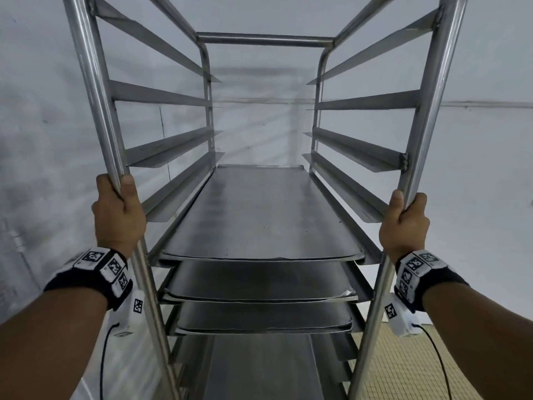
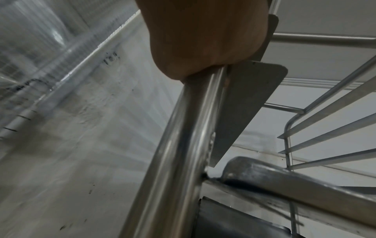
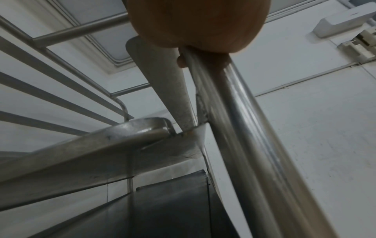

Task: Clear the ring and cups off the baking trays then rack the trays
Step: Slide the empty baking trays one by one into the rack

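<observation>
A tall steel tray rack [image 1: 95,76] fills the head view. Three bare metal baking trays sit on its runners: a top tray [image 1: 259,215], a second tray [image 1: 259,280] and a third tray [image 1: 264,317] below. My left hand [image 1: 118,209] grips the rack's front left post [image 2: 183,153]. My right hand [image 1: 405,223] grips the front right post [image 3: 242,128]. In the wrist views the left hand [image 2: 203,37] and the right hand [image 3: 199,24] show as fists round the tubes. No ring or cups are in view.
A pale wall [image 1: 43,125] stands close behind and to the left of the rack. Empty runners [image 1: 161,93] line both sides above the trays. Tiled floor [image 1: 403,370] shows at the lower right. A lower shelf [image 1: 259,370] lies under the trays.
</observation>
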The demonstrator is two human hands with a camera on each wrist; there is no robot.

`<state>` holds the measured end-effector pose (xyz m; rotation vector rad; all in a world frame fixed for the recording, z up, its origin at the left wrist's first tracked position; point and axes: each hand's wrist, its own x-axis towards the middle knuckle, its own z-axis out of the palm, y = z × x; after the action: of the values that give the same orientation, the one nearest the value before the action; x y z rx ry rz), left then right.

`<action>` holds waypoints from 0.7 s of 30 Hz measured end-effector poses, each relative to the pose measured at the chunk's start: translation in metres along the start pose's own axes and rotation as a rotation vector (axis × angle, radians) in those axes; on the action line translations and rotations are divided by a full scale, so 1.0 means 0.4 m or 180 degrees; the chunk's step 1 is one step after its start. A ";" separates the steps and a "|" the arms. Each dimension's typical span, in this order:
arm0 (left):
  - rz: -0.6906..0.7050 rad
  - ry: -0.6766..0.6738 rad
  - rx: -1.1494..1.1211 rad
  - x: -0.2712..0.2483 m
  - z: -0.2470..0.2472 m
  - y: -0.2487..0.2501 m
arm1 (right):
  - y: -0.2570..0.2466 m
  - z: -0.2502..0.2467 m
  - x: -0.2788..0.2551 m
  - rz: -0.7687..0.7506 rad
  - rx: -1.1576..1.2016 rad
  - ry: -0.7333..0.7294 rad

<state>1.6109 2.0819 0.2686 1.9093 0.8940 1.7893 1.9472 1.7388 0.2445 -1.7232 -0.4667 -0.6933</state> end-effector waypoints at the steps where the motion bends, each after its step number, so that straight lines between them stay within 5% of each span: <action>1: 0.0022 -0.0015 0.0011 0.016 0.013 -0.014 | 0.001 0.023 0.002 0.0013 -0.0010 0.0007; 21: 0.0087 0.0011 -0.0030 0.209 0.163 -0.217 | -0.039 0.264 0.026 0.0139 -0.0056 0.0122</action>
<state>1.6574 2.2108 0.2658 1.9221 0.8632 1.8099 1.9667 1.8442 0.2457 -1.7286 -0.3963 -0.6997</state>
